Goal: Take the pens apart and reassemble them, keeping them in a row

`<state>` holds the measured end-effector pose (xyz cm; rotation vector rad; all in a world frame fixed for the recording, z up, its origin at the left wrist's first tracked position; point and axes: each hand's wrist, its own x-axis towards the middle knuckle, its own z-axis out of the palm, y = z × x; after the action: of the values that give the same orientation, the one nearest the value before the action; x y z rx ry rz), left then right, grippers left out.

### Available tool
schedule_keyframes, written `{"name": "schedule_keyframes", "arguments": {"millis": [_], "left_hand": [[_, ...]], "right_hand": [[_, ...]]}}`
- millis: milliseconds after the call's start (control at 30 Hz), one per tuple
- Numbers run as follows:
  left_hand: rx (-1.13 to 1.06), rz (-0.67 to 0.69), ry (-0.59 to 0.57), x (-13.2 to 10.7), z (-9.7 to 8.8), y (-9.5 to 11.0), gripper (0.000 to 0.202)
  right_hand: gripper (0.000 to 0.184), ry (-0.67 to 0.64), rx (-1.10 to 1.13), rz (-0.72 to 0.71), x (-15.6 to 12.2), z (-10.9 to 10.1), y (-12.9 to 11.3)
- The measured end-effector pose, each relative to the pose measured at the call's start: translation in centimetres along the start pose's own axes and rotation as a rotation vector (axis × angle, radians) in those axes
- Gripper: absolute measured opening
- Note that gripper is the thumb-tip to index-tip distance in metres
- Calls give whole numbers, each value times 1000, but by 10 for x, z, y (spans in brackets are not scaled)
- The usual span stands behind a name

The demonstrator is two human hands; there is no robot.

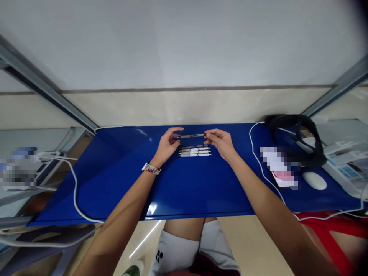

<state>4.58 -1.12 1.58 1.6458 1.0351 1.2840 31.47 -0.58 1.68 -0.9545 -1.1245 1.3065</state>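
Observation:
My right hand (222, 142) pinches the right end of a dark and silver pen (191, 135) between thumb and fingers. The pen lies level, crosswise in front of me. Around its left tip is my left hand (167, 143), index finger stretched out and thumb apart below the pen; whether a finger touches the tip is hard to see. Just nearer to me, several pens (194, 151) lie side by side in a row on the blue table (198, 188), mostly white, with a darker one at the far side. A colourful woven band is on my left wrist.
To the right are a phone (277, 168), a white mouse (314, 180), a black headset-like strap (309, 130) and a white cable (255, 157). Another white cable (75, 188) runs over the table's left side. A wall (184, 107) stands behind; metal posts flank the table.

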Motion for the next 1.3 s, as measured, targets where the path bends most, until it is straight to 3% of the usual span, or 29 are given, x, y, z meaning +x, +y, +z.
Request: {"name": "schedule_keyframes", "arguments": {"millis": [200, 400, 467, 600, 900, 1100, 1300], "left_hand": [[-110, -90, -38, 0, 0, 3, 38], [-26, 0, 6, 2, 0, -1, 45], [-43, -31, 26, 2, 1, 0, 35], [-89, -110, 28, 2, 2, 1, 39], [-77, -81, 3, 4, 2, -10, 37], [-47, -133, 3, 4, 3, -7, 30], [-55, -80, -1, 3, 3, -2, 25]], "right_hand": [[41, -9, 1, 9, 1, 1, 1], [39, -10, 9, 4, 1, 1, 1], [38, -10, 8, 3, 1, 0, 2], [39, -14, -1, 3, 1, 1, 3], [40, -3, -11, 0, 1, 3, 1], [38, -19, -16, -9, 2, 1, 5], [39, -9, -36, 15, 3, -1, 6]]}}
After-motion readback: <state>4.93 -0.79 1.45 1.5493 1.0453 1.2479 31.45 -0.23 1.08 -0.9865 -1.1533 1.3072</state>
